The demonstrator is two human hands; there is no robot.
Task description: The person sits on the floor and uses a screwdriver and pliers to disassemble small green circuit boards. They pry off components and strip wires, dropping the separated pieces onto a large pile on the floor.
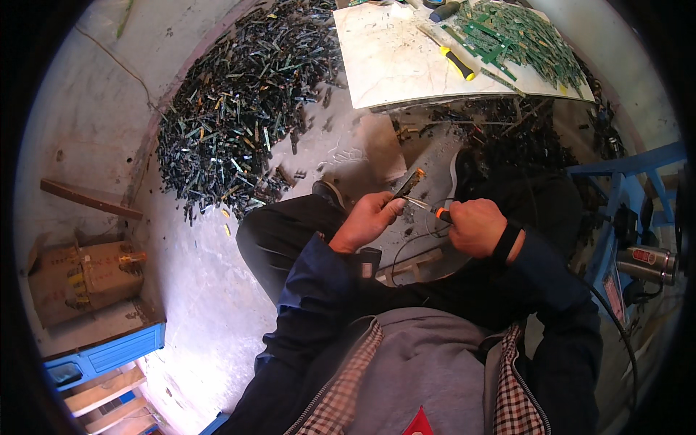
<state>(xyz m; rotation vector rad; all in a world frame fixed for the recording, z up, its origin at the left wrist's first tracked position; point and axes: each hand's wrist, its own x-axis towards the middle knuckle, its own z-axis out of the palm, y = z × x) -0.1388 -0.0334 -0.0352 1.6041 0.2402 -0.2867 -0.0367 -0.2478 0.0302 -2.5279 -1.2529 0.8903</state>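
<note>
My left hand [370, 220] pinches a narrow dark strip-shaped part [408, 185] with an orange-yellow end, held upward at a tilt between thumb and fingers. My right hand [478, 228] is closed round the handle of a screwdriver [423, 206] with a thin metal shaft and an orange band. The shaft points left, and its tip meets or lies very near the strip by my left thumb; the exact contact is too small to tell. Both hands are above my lap, between my bent knees.
A large heap of dark strips [239, 109] covers the floor at the far left. On a white-topped table [377, 69] lie a pile of green circuit boards [525, 43] and a yellow-and-black handled tool [458, 64]. A cardboard box [90, 279] stands left; a steel flask [645, 263] hangs by a blue frame [629, 165] at right.
</note>
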